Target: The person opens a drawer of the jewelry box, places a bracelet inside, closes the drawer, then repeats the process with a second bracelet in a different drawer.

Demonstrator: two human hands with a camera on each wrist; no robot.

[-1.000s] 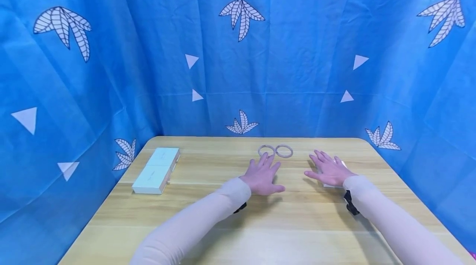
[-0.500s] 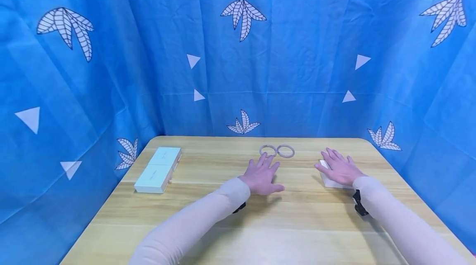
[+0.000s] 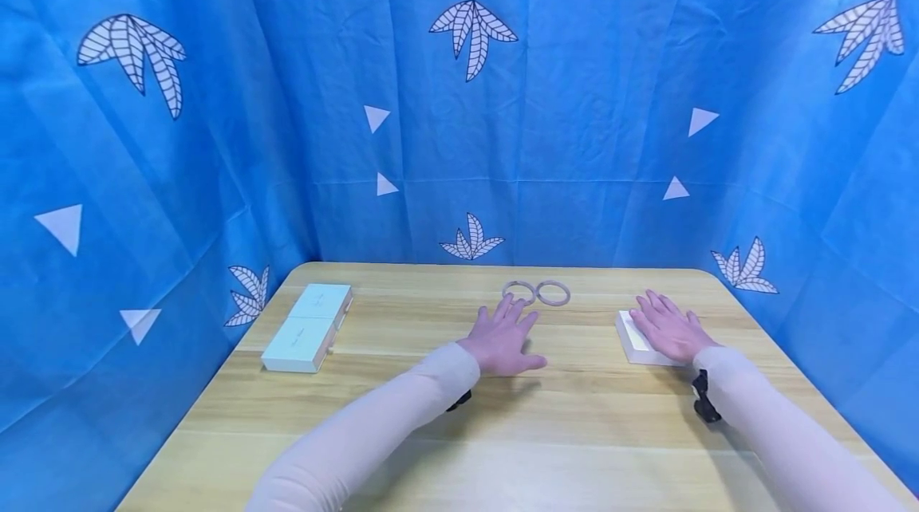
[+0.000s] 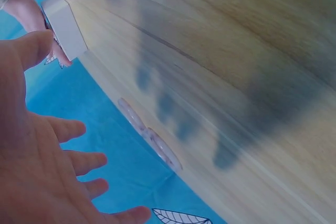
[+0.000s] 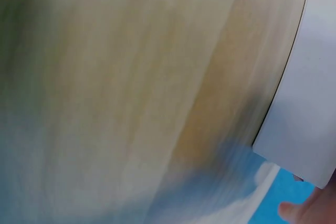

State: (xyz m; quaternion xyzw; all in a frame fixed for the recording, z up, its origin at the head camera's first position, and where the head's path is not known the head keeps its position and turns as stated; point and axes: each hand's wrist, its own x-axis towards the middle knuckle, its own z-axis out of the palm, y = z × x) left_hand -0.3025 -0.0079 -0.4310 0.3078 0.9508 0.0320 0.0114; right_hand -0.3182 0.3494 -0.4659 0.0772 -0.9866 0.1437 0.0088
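Observation:
My left hand (image 3: pixel 502 343) hovers above the table with its fingers spread, holding nothing. Just beyond its fingertips lie two pale translucent bangles, the left bangle (image 3: pixel 518 282) partly behind the fingers and the right bangle (image 3: pixel 554 304) beside it. On the right, my right hand (image 3: pixel 669 328) extends flat over a white box (image 3: pixel 635 340), hiding much of its top. Whether the palm touches this box I cannot tell. The right wrist view has the white box (image 5: pixel 302 87) large at the right edge, with a bit of fingers (image 5: pixel 310 208) below.
Two pale mint boxes with small lettering, a far box (image 3: pixel 321 301) and a near box (image 3: pixel 296 343), lie end to end at the table's left. Little tabs show on their right sides. A blue patterned curtain (image 3: pixel 459 137) surrounds the wooden table (image 3: pixel 517 432) at the back and sides.
My right hand has moved to the right, uncovering the left part of the white box. The left hand has hardly moved. The bangles and mint boxes lie as before.

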